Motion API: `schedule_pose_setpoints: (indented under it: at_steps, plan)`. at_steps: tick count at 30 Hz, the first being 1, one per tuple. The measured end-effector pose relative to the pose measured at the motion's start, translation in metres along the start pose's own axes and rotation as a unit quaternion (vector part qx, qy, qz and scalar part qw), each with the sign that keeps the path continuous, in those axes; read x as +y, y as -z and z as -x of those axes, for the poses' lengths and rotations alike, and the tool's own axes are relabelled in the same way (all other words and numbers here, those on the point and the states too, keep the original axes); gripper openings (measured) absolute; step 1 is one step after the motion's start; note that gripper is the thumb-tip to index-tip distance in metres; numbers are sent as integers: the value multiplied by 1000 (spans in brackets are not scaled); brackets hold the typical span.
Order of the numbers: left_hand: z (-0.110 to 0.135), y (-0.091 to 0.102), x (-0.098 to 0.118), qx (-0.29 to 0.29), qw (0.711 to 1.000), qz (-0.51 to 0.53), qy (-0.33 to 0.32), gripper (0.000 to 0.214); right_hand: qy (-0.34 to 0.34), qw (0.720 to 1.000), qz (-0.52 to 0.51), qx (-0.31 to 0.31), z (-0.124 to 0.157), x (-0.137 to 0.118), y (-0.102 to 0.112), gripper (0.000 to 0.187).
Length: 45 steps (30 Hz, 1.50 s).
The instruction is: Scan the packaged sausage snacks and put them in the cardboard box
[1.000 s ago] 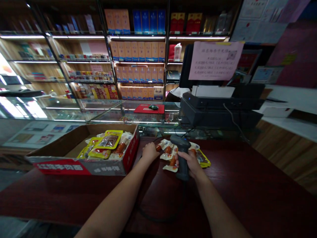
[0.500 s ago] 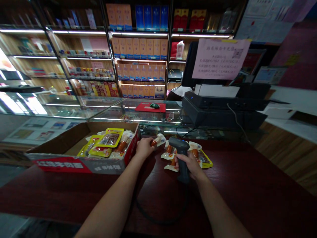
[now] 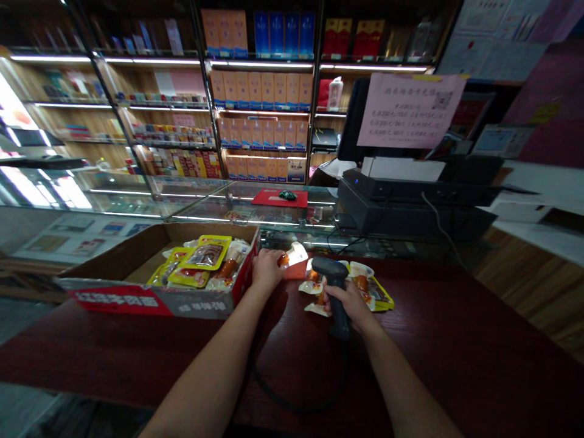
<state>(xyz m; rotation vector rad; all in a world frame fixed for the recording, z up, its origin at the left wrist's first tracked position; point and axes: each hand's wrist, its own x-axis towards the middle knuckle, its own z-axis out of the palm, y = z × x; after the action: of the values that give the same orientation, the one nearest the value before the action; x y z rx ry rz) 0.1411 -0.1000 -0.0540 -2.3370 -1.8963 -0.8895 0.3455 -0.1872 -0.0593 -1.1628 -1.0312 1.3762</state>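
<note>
My left hand (image 3: 268, 270) is closed on one end of a packaged sausage (image 3: 294, 255), just right of the open cardboard box (image 3: 196, 302). Wrapped around the handle of a dark barcode scanner (image 3: 336, 292) is my right hand (image 3: 353, 302). Light from the scanner falls on the sausage pack and on the tabletop beside it. Under and behind the scanner lie several more sausage packs (image 3: 360, 281) and a yellow-edged snack pack (image 3: 385, 298). Inside the box are yellow snack packs (image 3: 208, 252) and more sausage packs.
The scanner's cable (image 3: 292, 409) loops over the dark red tabletop (image 3: 410, 365). Beyond it are a glass counter with a red mat (image 3: 269, 198) and mouse (image 3: 287, 194), and a monitor bearing a pink notice (image 3: 408, 109). Shelves of boxed goods (image 3: 260, 90) line the back.
The scanner's light has come on and brightens the sausage pack and the table near it. Both hands keep their grips; the whole view has shifted slightly.
</note>
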Motion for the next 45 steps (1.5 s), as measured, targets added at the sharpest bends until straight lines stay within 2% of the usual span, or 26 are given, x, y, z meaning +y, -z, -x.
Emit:
schedule_pose_setpoints:
  at_steps: [11, 15, 19, 23, 25, 28, 32, 35, 39, 42, 45]
  plan:
    - [0, -4, -1, 4, 1000, 30, 2, 34, 14, 1000, -11, -6, 7, -7, -4, 20]
    - [3, 1, 7, 2, 999, 32, 2, 34, 1, 1000, -27, -5, 9, -6, -5, 22]
    - [7, 22, 26, 11, 1000, 0, 6, 29, -13, 999, -53, 0, 10, -8, -13, 25]
    - [7, 62, 33, 43, 997, -43, 48, 22, -13, 997, -73, -17, 12, -19, -29, 26]
    - [5, 85, 24, 50, 994, -63, 80, 24, -8, 997, -67, -35, 13, -27, -38, 28]
    - [3, 116, -5, 63, 983, -91, 144, 30, 7, 997, -54, -62, 12, -36, -53, 30]
    - [7, 141, -47, 67, 963, -112, 237, 32, 13, 995, -42, -84, 10, -40, -75, 28]
    - [13, 145, -64, 56, 955, -112, 270, 34, 19, 993, -49, -105, 9, -40, -92, 28]
    - [18, 139, -72, 73, 953, -101, 277, 35, 27, 990, -57, -128, 10, -39, -106, 28]
    - [18, 133, -71, 129, 959, -76, 240, 32, 27, 989, -60, -130, 10, -39, -108, 29]
    - [16, 130, -57, 197, 968, -26, 156, 29, 27, 990, -64, -125, 12, -39, -105, 30]
